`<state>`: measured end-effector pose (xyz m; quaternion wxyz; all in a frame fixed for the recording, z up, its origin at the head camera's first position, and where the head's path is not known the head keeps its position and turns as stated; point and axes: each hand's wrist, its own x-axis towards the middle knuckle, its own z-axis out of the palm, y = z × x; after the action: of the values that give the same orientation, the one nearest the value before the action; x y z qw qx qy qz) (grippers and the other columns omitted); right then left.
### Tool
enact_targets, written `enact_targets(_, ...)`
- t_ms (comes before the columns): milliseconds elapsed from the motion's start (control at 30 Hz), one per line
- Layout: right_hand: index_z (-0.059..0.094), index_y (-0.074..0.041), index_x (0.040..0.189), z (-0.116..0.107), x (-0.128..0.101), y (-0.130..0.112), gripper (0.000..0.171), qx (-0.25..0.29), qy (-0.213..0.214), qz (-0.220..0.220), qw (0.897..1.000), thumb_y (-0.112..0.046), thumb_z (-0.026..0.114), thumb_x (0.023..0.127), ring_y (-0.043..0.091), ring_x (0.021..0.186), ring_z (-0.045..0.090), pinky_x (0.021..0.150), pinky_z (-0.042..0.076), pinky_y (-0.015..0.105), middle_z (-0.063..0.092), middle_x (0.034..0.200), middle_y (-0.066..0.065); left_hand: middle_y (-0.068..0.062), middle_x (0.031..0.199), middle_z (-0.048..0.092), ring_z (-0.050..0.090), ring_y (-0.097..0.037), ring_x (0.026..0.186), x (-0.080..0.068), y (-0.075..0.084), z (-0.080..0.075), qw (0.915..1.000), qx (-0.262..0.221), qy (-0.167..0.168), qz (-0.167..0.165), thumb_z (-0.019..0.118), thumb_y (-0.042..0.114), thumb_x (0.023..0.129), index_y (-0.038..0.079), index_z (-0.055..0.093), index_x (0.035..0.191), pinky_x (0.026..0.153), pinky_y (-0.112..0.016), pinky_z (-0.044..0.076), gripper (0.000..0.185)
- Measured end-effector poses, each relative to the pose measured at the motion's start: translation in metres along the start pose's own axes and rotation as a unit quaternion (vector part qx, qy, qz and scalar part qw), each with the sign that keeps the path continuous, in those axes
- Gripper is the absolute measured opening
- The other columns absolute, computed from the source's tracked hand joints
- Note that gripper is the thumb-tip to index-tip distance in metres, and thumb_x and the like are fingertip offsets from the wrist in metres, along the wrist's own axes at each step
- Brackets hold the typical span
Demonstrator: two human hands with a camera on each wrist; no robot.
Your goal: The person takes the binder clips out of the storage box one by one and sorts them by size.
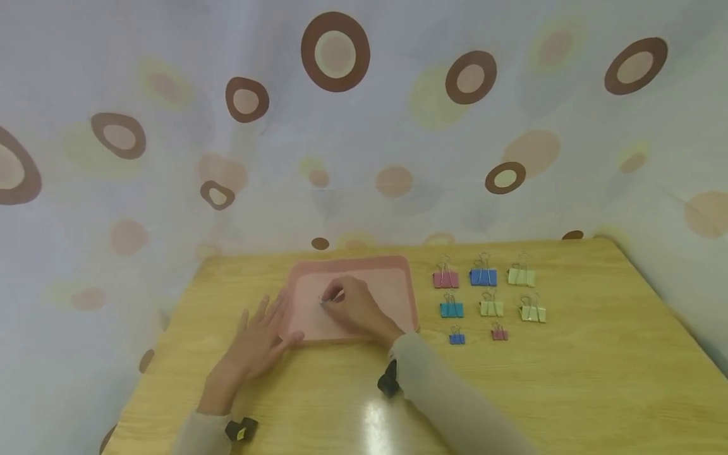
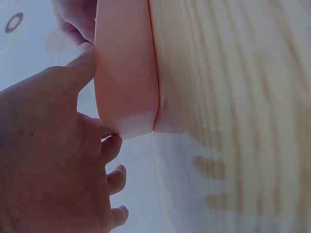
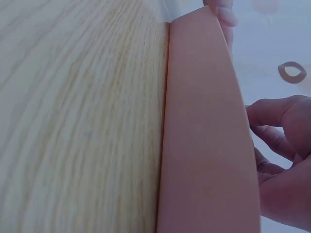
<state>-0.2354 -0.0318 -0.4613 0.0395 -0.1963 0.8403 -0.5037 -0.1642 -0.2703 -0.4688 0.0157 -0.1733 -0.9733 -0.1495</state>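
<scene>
A pink tray (image 1: 355, 339) lies on the table, its front wall large in both wrist views. My right hand (image 1: 355, 303) reaches over it and pinches a small binder clip (image 1: 324, 301) between thumb and fingertips, low over the tray's floor. Only a glint of the clip's metal shows; the fingers hide the rest. With fingers spread and mostly straight, my left hand (image 1: 258, 341) rests against the tray's left side, the thumb at the near left corner. In the left wrist view the thumb and index finger of the left hand (image 2: 58, 131) touch the tray's rim.
Right of the tray, binder clips stand in rows: large pink (image 1: 446, 280), blue (image 1: 483, 277) and pale yellow (image 1: 521, 277) at the back; teal (image 1: 452, 309) and two pale ones mid-row; small blue (image 1: 457, 339) and pink (image 1: 500, 335) in front. A patterned curtain (image 1: 364, 139) hangs behind.
</scene>
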Motion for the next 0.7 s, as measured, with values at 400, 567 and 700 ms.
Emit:
enact_targets(400, 0.073, -0.005, 0.093, -0.033, -0.038, -0.004, 0.005, 0.03, 0.038, -0.06, 0.997, -0.003, 0.076, 0.09, 0.019, 0.086, 0.07, 0.082, 0.06, 0.035, 0.073, 0.096, 0.004, -0.012, 0.17, 0.017, 0.013, -0.045, 0.154, 0.0, 0.002, -0.001, 0.9998, -0.001, -0.018, -0.013, 0.049, 0.055, 0.104, 0.005, 0.022, 0.163, 0.117, -0.074, 0.008, 0.082)
enact_targets(567, 0.073, -0.006, 0.095, -0.053, -0.062, 0.006, 0.006, 0.04, 0.044, -0.065, 0.996, -0.003, 0.076, 0.091, 0.019, 0.086, 0.07, 0.079, 0.061, 0.034, 0.073, 0.099, 0.004, -0.014, 0.169, 0.018, 0.014, -0.046, 0.154, -0.002, 0.003, -0.001, 0.9998, -0.001, -0.019, -0.009, 0.049, 0.055, 0.104, 0.003, 0.023, 0.163, 0.116, -0.074, 0.009, 0.082)
enact_targets(700, 0.074, -0.01, 0.097, -0.073, -0.079, 0.01, 0.009, 0.058, 0.048, -0.046, 0.996, -0.004, 0.077, 0.091, 0.019, 0.088, 0.071, 0.078, 0.06, 0.031, 0.074, 0.1, 0.002, -0.016, 0.168, 0.021, 0.015, -0.047, 0.153, -0.002, 0.003, -0.003, 0.9999, -0.008, -0.008, -0.001, 0.051, 0.052, 0.104, 0.001, 0.026, 0.161, 0.115, -0.076, 0.008, 0.08)
